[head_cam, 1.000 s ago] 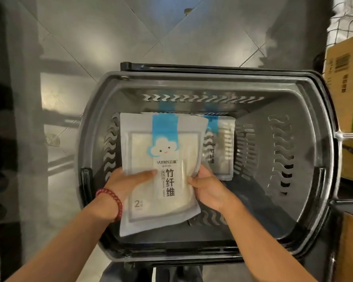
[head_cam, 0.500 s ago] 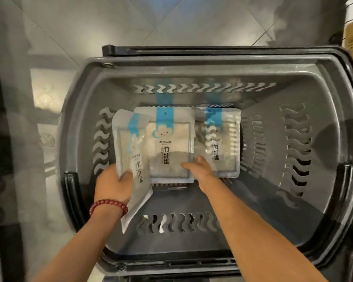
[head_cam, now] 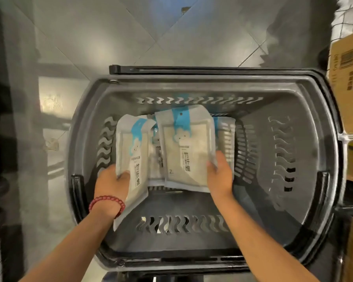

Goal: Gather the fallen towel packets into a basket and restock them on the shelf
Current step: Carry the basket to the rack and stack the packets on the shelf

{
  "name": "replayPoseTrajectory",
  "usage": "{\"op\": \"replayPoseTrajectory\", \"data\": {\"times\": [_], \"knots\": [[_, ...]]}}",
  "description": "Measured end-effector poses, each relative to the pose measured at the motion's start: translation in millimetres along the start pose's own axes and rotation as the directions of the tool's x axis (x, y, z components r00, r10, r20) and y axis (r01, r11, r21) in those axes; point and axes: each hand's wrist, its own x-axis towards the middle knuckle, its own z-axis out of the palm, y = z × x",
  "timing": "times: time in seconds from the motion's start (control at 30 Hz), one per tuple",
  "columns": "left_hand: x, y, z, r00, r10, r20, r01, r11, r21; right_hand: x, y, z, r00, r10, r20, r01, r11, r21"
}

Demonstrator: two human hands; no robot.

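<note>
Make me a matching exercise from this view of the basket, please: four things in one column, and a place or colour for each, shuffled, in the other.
Things
1. left hand
2. right hand
3. bead bracelet
4. cardboard box

Descriptions
A. red, round a wrist
B. outside the basket, at the picture's right edge
C. grips the leftmost towel packet, by the basket's left wall
D. grips the middle towel packet, the one printed with a "2"

Pairs: 1-C, 2-D, 3-A, 4-B
</note>
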Motion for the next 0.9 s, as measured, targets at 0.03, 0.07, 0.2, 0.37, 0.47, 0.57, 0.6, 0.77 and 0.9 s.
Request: {"op": "replayPoseTrajectory", "data": {"times": [0.03, 0.07, 0.2, 0.37, 0.47, 0.57, 0.6, 0.77, 0.9], "knots": [[-0.1, 2.0, -0.9, 1.0, -0.009, 0.001, 0.009, 1.0, -0.01, 0.3, 0.4, -10.4, 1.0, 0.004, 0.007, -0.004, 0.999, 0.04], [-0.8, 3.9, -1.6, 1.0, -0.02, 0.007, 0.021, 0.999, -0.034, 0.4, -1.2, -19.8, 0.999, 0.028, 0.027, -0.031, 0.993, 0.117], [-6.5, 10.0, -3.9, 0.982, -0.125, 0.141, 0.159, 0.952, -0.263, -2.2, -14.7, -37.8, 0.974, 0.118, 0.193, -0.182, 0.914, 0.362], [-18.3, 16.2, -2.3, 0.967, -0.084, 0.24, 0.18, 0.893, -0.412, -10.8, -34.2, -2.8, 0.878, 0.147, 0.457, -0.303, 0.907, 0.291], [-14.5, 10.9, -1.9, 0.984, -0.123, 0.132, 0.168, 0.892, -0.42, -14.8, -36.6, 34.0, 0.853, 0.173, 0.493, -0.293, 0.94, 0.175], [-5.5, 2.6, -1.9, 0.99, -0.133, 0.042, 0.139, 0.912, -0.385, -4.6, -29.2, 59.6, 0.851, 0.255, 0.459, -0.323, 0.943, 0.076], [-2.8, -0.1, -0.6, 0.993, -0.12, 0.019, 0.118, 0.926, -0.359, 1.9, -25.2, 64.7, 0.846, 0.297, 0.443, -0.35, 0.936, 0.041], [9.1, -8.5, 10.4, 0.994, -0.07, -0.086, 0.051, 0.976, -0.21, 30.1, -2.3, 75.0, 0.826, 0.451, 0.338, -0.475, 0.88, -0.013], [11.9, -12.8, 16.7, 0.992, -0.047, -0.113, 0.022, 0.978, -0.208, 37.0, 6.3, 78.7, 0.807, 0.449, 0.384, -0.493, 0.87, 0.021]]}}
